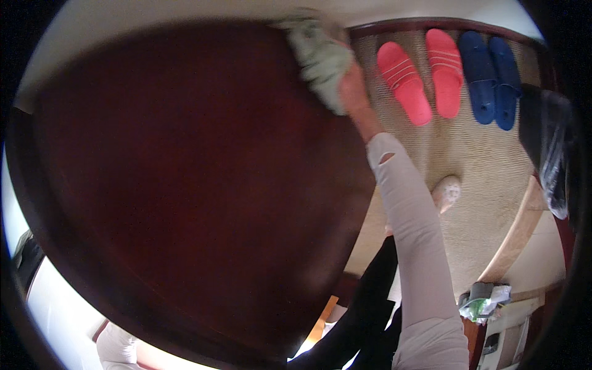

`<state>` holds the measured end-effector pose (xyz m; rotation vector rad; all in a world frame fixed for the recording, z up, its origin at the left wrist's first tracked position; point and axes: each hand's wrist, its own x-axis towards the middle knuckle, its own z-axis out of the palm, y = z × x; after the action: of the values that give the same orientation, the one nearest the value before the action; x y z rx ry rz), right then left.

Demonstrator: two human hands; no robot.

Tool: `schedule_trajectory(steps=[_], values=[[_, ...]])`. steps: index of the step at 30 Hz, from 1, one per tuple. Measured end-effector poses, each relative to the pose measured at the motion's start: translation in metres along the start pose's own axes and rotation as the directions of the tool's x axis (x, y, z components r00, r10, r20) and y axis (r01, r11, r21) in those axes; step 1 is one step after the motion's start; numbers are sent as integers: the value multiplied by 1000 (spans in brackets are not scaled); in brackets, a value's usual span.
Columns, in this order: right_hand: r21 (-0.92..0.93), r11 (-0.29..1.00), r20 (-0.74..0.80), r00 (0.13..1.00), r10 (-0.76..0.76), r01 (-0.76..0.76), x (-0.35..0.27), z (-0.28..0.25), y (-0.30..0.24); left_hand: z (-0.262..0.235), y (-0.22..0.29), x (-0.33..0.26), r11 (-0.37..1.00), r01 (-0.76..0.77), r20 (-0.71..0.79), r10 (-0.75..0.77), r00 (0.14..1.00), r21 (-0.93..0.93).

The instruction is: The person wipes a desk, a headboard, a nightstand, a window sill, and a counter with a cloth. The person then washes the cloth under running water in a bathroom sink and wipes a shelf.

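Note:
My right arm reaches far across a dark red wooden surface [203, 160], up to its far right corner by the wall. There my right hand [353, 86] is closed on a pale green cloth [324, 65], which is bunched against the wood. The cloth covers part of the hand, and its far end is smeared by motion. A light sleeve [117, 345] shows at the lower left, but my left hand is not in view.
Right of the wooden surface, red slippers [444, 74] and dark blue slippers [478, 77] lie on a ribbed beige mat [481, 154]. My foot [447, 192] is on the mat. A dark item with clear plastic [558, 148] stands at the right edge, above a bin with bags [484, 302].

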<state>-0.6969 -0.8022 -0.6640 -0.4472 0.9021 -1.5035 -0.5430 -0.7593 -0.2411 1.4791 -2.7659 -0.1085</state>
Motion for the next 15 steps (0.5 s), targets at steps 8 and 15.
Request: schedule_trajectory(steps=[8,15], values=[[20,894,-226,869,440,-448,-279,-15,-44,-20,-6,-6,1000,17,-52,-17,998,-7],[-354,913,152,976,-156,201,-253,151,-222,-13,12,-15,982,152,-142,-167,976,-113]])
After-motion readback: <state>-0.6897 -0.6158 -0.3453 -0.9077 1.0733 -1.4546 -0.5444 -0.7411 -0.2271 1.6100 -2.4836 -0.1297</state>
